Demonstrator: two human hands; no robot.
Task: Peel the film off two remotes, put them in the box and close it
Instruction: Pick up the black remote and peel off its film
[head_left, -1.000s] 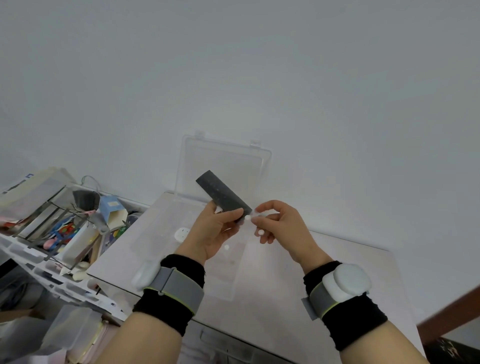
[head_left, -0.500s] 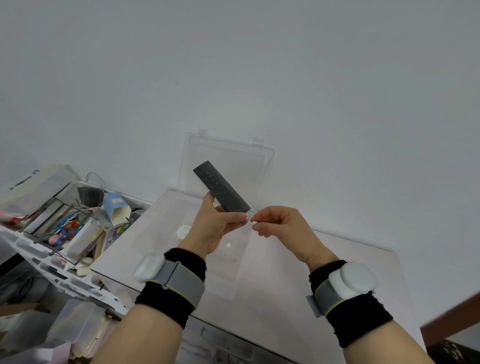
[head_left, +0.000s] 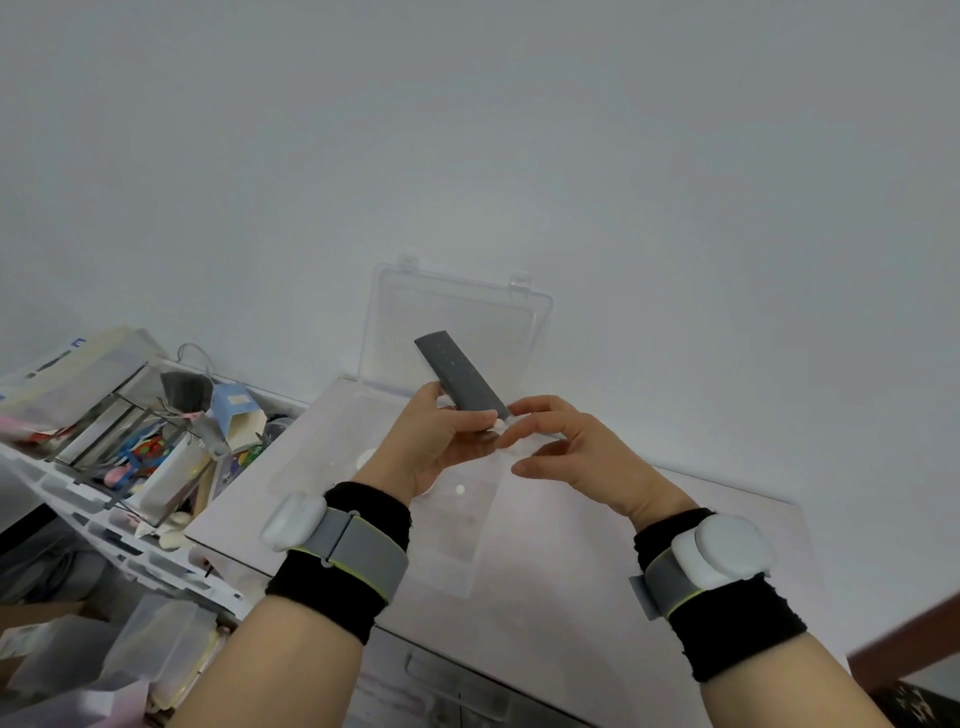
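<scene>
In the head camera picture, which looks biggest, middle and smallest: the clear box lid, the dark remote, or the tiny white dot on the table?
1. Clear box lid, standing open
2. Dark remote, in the left hand
3. White dot, by far the smallest

Sitting at the left: a white cluttered rack (head_left: 78, 499), holding a blue-and-cream carton (head_left: 236, 421) tilting among colourful small items too jumbled to name, a dark grey pouch (head_left: 184, 387) just beside it. Lying below the rack: translucent plastic containers (head_left: 156, 644). Carrying the work: a pale table (head_left: 597, 597), a drawer handle (head_left: 457, 675) showing under its front edge. Filling the background: a plain white wall (head_left: 519, 130).
</scene>
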